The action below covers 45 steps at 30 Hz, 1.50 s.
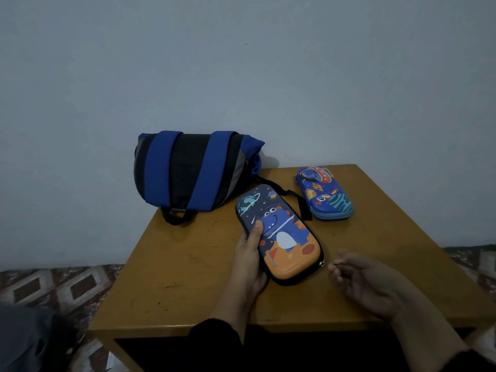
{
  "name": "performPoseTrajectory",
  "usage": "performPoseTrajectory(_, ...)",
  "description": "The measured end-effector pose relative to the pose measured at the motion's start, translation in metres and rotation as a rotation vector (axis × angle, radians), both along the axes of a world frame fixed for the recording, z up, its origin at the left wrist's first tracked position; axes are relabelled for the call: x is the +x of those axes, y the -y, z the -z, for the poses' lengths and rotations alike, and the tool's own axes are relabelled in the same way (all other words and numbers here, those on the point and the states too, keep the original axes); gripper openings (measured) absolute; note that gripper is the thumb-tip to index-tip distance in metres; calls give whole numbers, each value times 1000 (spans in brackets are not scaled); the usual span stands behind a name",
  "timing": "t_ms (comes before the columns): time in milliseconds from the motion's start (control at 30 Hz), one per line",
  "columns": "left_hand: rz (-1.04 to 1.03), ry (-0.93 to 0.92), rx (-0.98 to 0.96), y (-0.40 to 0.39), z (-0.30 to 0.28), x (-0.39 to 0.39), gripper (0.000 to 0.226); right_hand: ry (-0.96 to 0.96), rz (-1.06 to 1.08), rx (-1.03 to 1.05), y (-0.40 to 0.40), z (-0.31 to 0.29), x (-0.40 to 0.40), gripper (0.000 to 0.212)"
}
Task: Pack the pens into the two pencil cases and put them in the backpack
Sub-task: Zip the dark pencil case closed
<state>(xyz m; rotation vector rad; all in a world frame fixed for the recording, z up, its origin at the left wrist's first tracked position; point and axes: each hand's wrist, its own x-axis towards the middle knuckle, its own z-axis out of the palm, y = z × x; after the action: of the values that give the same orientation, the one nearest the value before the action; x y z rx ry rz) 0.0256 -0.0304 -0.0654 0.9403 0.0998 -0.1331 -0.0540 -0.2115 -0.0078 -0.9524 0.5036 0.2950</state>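
Dinosaur pencil case flat on the wooden desk, lying on a diagonal, orange end nearest. Left hand along its left edge, thumb on the lid, grip holding the case. Right hand just beside the orange end, grip narrow, fingertips pinching the thin metal zip pull at the case's near right corner (a little blurred). Rocket pencil case zipped shut, farther back to the right, apart from both hands. Blue and black backpack at the desk's far left corner against the wall, one black strap trailing between the two cases.
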Motion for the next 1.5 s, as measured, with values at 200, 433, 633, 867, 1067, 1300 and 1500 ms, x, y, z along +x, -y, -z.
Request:
performPoseTrajectory(200,42,8,23,-1,-4,-4,44,64,128,29,-2,2,6,14)
performPoseTrajectory(433,12,19,-31,-3,-3,-2,51,273,53,-129,-6,0,0,18)
performPoseTrajectory(633,78,41,37,-3,-7,-8,53,345,116,-436,-10,5,5,8)
performPoseTrajectory(867,265,102,116,-7,-13,-14,48,477,180,-388,-6,6,28,8)
performPoseTrajectory(1067,371,160,140,-9,-11,-12,51,448,255,-271,1,-4,57,10)
performPoseTrajectory(1300,390,172,118,-10,-9,-11,47,418,236,-274,0,-17,81,10)
performPoseTrajectory(1500,397,166,101,-10,-9,-11,51,363,232,-275,-2,-18,96,8)
